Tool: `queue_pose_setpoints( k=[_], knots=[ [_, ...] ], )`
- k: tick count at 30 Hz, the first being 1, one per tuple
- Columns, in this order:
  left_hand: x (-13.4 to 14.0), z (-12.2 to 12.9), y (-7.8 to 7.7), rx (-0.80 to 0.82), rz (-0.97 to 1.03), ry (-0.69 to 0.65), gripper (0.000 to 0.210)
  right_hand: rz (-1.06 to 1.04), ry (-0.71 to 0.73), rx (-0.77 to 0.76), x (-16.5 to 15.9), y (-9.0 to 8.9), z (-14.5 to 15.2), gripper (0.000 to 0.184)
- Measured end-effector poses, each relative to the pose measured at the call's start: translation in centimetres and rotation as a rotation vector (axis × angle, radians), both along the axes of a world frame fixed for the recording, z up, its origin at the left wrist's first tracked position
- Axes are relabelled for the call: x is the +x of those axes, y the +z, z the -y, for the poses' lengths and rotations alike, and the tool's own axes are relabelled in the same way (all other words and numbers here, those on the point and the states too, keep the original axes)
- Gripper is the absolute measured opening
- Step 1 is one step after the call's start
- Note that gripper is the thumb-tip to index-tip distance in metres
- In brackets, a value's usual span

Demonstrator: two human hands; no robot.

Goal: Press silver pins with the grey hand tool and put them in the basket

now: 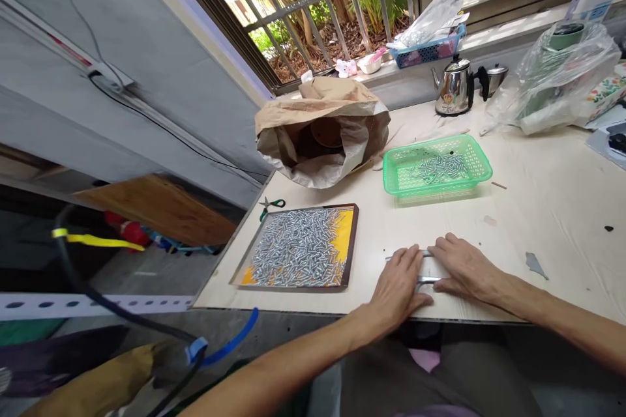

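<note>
Meanwhile, near table's front edge | left hand [398, 280] and right hand [464, 267], flat and released, pin small metal pieces [426, 279] | tray of screws [300, 246] alongside, within reach | green basket [437, 166] behind

Shiny bare-metal pins heaped on a glossy yellow tray [348, 225] with a dark wooden-looking rim, more in a translucent green plastic basket [482, 163], crumpled matt brown paper bag [323, 127], polished steel kettle [454, 86], crinkly clear plastic bag [562, 75], smooth matt pale tabletop [538, 221].
</note>
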State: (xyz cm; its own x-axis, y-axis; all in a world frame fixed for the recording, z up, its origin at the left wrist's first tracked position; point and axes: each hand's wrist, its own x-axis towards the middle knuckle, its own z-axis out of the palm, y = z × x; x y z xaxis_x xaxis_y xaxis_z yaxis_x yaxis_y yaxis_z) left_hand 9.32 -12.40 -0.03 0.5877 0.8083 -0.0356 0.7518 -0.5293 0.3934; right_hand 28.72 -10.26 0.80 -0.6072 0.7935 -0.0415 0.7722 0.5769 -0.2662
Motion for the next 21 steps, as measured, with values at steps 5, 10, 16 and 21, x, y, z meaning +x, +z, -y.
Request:
queue_pose_setpoints(
  k=[5, 10, 16, 21],
  knots=[
    [1.5, -2.8, -0.2, -0.017, -0.066, -0.199, 0.068, -0.016, 0.018, -0.025, 1.0, 0.6, 0.5, 0.064],
    [1.8, -2.7, -0.7, -0.012, -0.094, -0.167, 0.046, 0.006, 0.000, 0.003, 1.4, 0.5, 1.1, 0.034],
    [2.4, -2.6, -1.5, 0.020, -0.026, -0.030, 0.013, -0.020, -0.009, 0.098, 0.9, -1.1, 1.0, 0.015],
    [2.6, -2.4, -2.1, 0.120, -0.044, 0.013, 0.028, -0.026, -0.013, 0.098, 1.6, -0.6, -0.5, 0.014]
  ],
)
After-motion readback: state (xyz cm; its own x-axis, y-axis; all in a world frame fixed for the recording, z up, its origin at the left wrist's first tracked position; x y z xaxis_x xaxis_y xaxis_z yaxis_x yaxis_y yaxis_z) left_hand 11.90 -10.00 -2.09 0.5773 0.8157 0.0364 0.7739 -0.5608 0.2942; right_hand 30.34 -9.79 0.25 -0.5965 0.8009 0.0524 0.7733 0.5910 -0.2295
